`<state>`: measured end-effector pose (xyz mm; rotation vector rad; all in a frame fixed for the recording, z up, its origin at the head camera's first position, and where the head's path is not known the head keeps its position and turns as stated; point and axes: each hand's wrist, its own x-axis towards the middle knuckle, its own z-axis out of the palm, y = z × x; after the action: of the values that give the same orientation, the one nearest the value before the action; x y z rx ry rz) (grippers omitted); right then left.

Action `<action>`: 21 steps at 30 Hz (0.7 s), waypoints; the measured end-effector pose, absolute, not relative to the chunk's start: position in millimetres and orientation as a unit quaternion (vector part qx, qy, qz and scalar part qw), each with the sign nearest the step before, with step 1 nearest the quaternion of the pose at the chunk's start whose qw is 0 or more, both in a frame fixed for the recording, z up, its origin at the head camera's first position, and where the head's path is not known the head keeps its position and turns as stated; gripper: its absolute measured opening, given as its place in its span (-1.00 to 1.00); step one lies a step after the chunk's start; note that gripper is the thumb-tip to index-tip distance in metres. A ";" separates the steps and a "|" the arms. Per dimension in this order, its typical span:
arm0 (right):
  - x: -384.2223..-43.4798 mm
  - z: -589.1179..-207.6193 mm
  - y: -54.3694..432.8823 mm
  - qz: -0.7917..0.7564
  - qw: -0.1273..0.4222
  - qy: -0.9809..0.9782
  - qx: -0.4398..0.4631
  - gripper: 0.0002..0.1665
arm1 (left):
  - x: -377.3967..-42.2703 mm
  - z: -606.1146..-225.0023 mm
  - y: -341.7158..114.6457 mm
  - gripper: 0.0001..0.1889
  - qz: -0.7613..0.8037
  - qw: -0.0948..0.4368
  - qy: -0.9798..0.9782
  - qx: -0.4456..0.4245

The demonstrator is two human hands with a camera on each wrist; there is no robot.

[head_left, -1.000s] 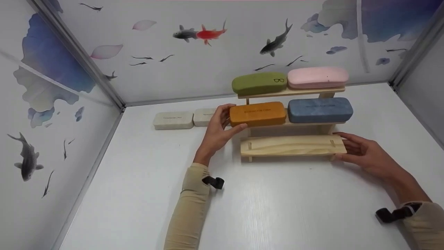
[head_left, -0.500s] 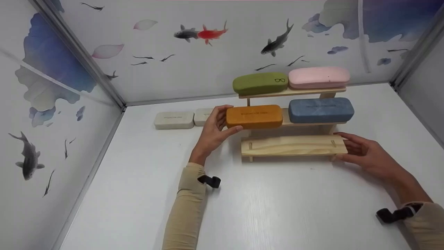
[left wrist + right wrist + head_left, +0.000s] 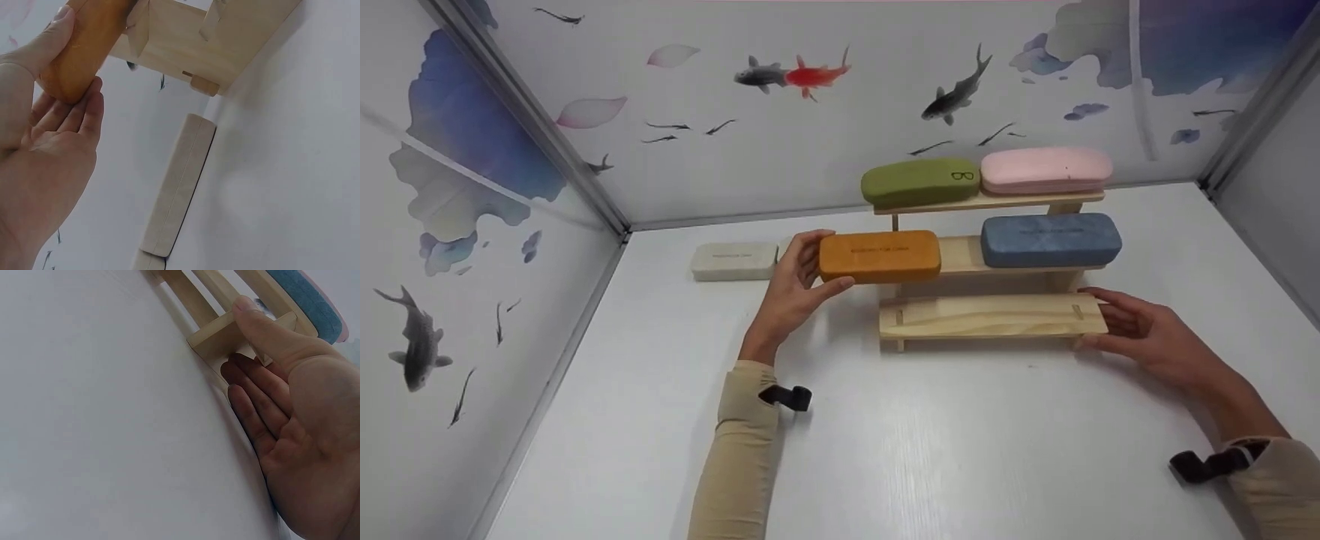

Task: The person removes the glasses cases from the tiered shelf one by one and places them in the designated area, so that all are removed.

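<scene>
orange fills my left hand [image 3: 789,291]: my thumb lies along the near side of the orange case [image 3: 879,256] and my fingers curl round its left end, pinching it. i have it by the left end of the middle shelf [image 3: 960,252] of the wooden rack [image 3: 994,321]; whether it touches the wood i cannot tell. i judge it light, stiff and sturdy, perhaps slippery at its rounded corners; a hold nearer its middle would probably tip less than this end hold. my right hand [image 3: 1155,337] grips the rack's lowest right end, thumb in front, fingers lying together behind; that wood seems rigid. farther out, a blue case [image 3: 1050,240] sits on the rack's middle right, a green case [image 3: 919,182] and a pink case [image 3: 1046,171] on its top. left of the rack, two pale cases [image 3: 177,185] lie end to end on the white table [image 3: 930,457].
</scene>
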<state>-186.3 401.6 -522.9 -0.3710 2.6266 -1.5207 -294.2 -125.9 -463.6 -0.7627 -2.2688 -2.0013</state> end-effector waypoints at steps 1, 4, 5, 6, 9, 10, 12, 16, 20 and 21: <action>-186.3 -523.0 401.6 -0.499 0.043 0.857 -0.122 -0.03 | -293.2 -462.9 -129.4 -0.21 -0.641 0.010 -0.728 -0.244; -186.5 -522.8 402.0 -0.507 0.043 0.852 -0.126 -0.04 | -290.9 -460.9 -140.5 -0.21 -0.639 0.008 -0.730 -0.243; -186.5 -522.6 402.2 -0.510 0.042 0.850 -0.127 -0.04 | -290.5 -460.4 -144.2 -0.21 -0.637 0.009 -0.731 -0.244; -186.4 -522.4 402.5 -0.512 0.042 0.848 -0.128 -0.04 | -290.3 -460.1 -147.7 -0.21 -0.636 0.009 -0.732 -0.243; -185.9 -521.7 402.5 -0.510 0.037 0.849 -0.129 -0.05 | -288.7 -460.2 -158.7 -0.22 -0.633 0.012 -0.737 -0.236; -185.7 -521.6 402.4 -0.509 0.037 0.850 -0.129 -0.04 | -288.2 -460.4 -162.3 -0.22 -0.632 0.013 -0.740 -0.231; -185.3 -521.8 402.4 -0.507 0.038 0.851 -0.128 -0.05 | -287.0 -461.1 -169.0 -0.22 -0.632 0.015 -0.742 -0.222; -185.0 -522.4 402.5 -0.505 0.040 0.853 -0.126 -0.06 | -285.9 -464.0 -180.2 -0.22 -0.631 0.016 -0.746 -0.213; -185.7 -522.7 402.4 -0.511 0.040 0.849 -0.131 -0.05 | -285.7 -466.1 -188.0 -0.22 -0.633 0.024 -0.744 -0.213; -185.9 -522.7 402.3 -0.512 0.041 0.848 -0.132 -0.05 | -285.5 -466.6 -189.7 -0.22 -0.635 0.025 -0.742 -0.211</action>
<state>-185.9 402.3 -522.7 -0.4040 2.5957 -1.5684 -285.5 -189.7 -466.6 -0.6538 -2.2953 -1.9636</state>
